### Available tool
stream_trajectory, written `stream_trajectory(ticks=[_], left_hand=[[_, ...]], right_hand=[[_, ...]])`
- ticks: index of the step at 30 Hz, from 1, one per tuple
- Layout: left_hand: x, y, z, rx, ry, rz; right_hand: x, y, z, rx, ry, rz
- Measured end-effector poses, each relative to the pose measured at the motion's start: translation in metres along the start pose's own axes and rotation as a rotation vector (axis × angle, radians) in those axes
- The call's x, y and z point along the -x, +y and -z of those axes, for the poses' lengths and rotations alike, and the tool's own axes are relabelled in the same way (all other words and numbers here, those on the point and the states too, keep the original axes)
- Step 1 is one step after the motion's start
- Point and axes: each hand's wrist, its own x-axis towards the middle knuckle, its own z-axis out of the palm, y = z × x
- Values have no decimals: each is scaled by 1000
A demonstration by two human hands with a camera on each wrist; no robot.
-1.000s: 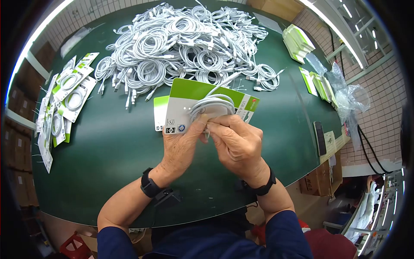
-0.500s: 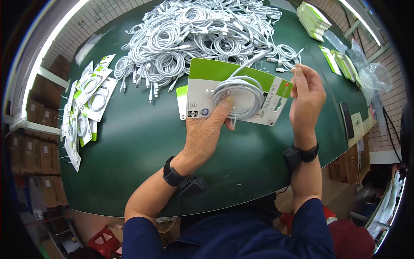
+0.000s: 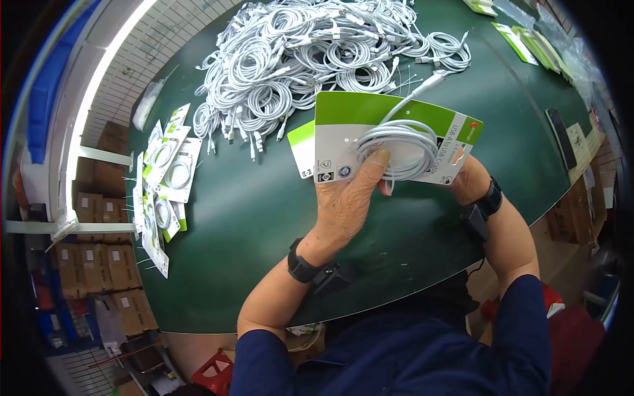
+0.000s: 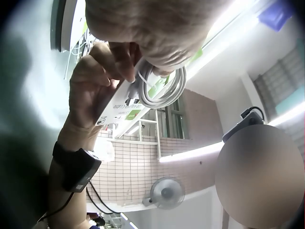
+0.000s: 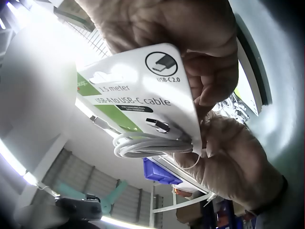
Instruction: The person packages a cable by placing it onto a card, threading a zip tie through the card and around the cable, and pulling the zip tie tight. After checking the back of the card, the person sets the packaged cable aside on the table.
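My left hand (image 3: 347,201) grips a green-and-white USB cable card (image 3: 337,142), its thumb pressed over a coiled white cable (image 3: 426,155) on the printed face. One cable end slants up past the card's top edge. At the card's right end is my right hand (image 3: 472,179), its fingers hidden behind the card in the head view. The right wrist view shows that hand's curled fingers (image 5: 209,86) at the card's back, close to the left hand's fingertips; I cannot tell whether they pinch anything. Another green-and-white card (image 3: 302,150) shows past the held card's left edge.
A large heap of coiled white cables (image 3: 277,79) covers the far side of the green table (image 3: 251,277). Several carded cables (image 3: 162,191) lie piled at left. At right are a stack of cards (image 3: 538,49), clear plastic (image 3: 571,59) and a dark phone (image 3: 561,138).
My right hand left the coil's middle, moved up to the card's upper right corner, then reached behind its right end. The left hand kept its hold. The head view shifted.
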Motion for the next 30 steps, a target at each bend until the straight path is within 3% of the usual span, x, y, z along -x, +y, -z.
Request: stream_trajectory(ticks=[3,5,12,17,19,21,22,24,27,29,30], left_hand=[[2,-3,1,-6,-15,7],[2,-5,2,-7,-22,17],[2,-12,5,3,-32,48],[3,-11,4,-33,-2,82],[6,-6,0,-87,-47,160],[13,1,-3,-155,-160,303],[26,9,-14,-156,-241,402],[35,10,-34,-413,-553,-128],[40,16,-45,-269,-454,-205],[35,35,-34,-167,-266,205],[27,33,-25,-157,-188,281]], right_hand=[[5,-7,1,108,-40,42],[7,-12,6,453,-51,91],[-13,30,27,23,-87,-30],[-16,38,31,211,-69,-26],[-27,15,-6,247,62,383],[-50,-8,-26,304,100,313],[-69,-16,-19,341,76,40],[-77,-2,-14,360,116,147],[-76,-12,-7,121,184,147],[-72,-19,-1,-35,66,32],[-68,-24,-1,-114,7,-23]])
